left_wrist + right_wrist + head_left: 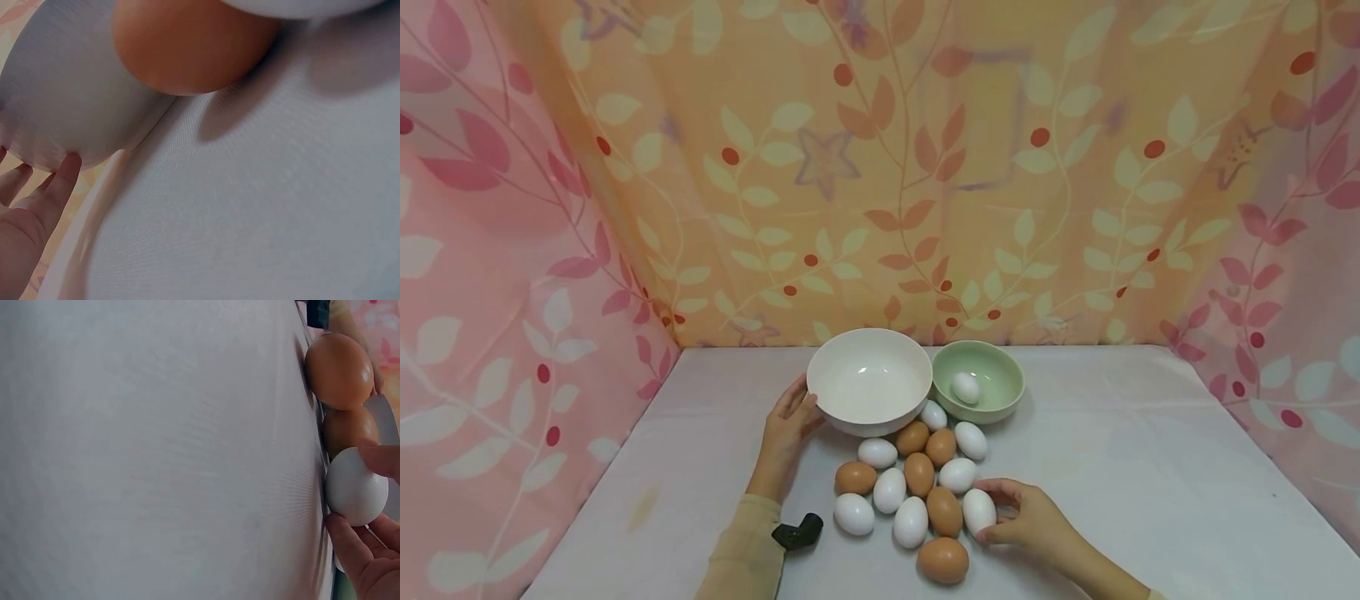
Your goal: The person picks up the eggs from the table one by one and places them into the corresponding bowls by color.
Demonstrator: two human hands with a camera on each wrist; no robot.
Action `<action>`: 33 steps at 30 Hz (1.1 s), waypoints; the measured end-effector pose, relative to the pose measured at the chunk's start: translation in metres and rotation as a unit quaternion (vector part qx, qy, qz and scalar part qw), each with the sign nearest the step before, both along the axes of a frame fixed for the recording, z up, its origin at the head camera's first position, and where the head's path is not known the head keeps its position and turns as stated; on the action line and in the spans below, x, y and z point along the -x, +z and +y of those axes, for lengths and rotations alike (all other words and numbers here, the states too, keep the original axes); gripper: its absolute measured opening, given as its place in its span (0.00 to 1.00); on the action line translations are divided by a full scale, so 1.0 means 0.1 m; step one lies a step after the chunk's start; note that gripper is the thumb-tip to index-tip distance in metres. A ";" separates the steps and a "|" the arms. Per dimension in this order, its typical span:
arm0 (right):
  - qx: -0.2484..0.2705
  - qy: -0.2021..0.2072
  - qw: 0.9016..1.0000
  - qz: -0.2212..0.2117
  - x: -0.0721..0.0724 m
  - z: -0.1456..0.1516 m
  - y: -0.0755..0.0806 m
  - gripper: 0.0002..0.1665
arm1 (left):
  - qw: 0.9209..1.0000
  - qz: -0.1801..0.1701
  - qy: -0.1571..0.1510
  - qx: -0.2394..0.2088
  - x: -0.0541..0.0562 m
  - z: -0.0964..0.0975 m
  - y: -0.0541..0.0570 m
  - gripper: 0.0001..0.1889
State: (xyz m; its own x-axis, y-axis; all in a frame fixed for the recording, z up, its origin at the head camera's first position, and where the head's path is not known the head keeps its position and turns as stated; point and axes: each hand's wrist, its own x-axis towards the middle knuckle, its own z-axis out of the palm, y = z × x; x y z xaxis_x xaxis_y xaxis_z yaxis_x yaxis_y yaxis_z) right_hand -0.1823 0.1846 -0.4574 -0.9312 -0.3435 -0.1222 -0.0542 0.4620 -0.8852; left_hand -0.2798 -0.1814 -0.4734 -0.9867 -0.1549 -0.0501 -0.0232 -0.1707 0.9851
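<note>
My left hand (787,423) rests against the left side of a large white bowl (871,382). Its fingertips touch the bowl's outer wall (69,75), in the left wrist view too. On the right, my right hand (1030,518) holds a white egg (979,512) between thumb and fingers, at the right edge of a group of eggs. That egg (356,486) appears on or just above the cloth in the right wrist view. Beside it lie a brown egg (944,511) and a white egg (958,476). A green bowl (1007,392) holds one white egg (966,387).
Several brown and white eggs lie in front of the bowls, among them a brown egg (943,560) nearest the front. A dark strapped device (799,532) is at the left wrist. Patterned curtains (880,167) enclose the white cloth-covered table (1150,467).
</note>
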 end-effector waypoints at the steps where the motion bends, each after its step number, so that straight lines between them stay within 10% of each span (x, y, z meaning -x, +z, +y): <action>1: -0.003 -0.004 1.000 0.001 0.00 0.01 0.01 0.43 | 1.000 0.000 0.000 -0.001 0.00 0.00 0.00 0.33; 33: -0.025 -0.101 0.994 0.018 0.54 0.15 0.56 0.42 | 1.000 -0.003 0.001 0.011 0.00 0.00 0.01 0.30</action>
State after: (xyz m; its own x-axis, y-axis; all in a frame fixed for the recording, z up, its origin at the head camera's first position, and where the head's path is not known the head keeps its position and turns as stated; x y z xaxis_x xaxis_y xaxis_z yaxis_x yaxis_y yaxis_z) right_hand -0.2368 0.1994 -0.4019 -0.9845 -0.1444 -0.0996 0.0124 0.5093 -0.8605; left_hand -0.2796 -0.1817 -0.4726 -0.9861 -0.1576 -0.0528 -0.0291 -0.1491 0.9884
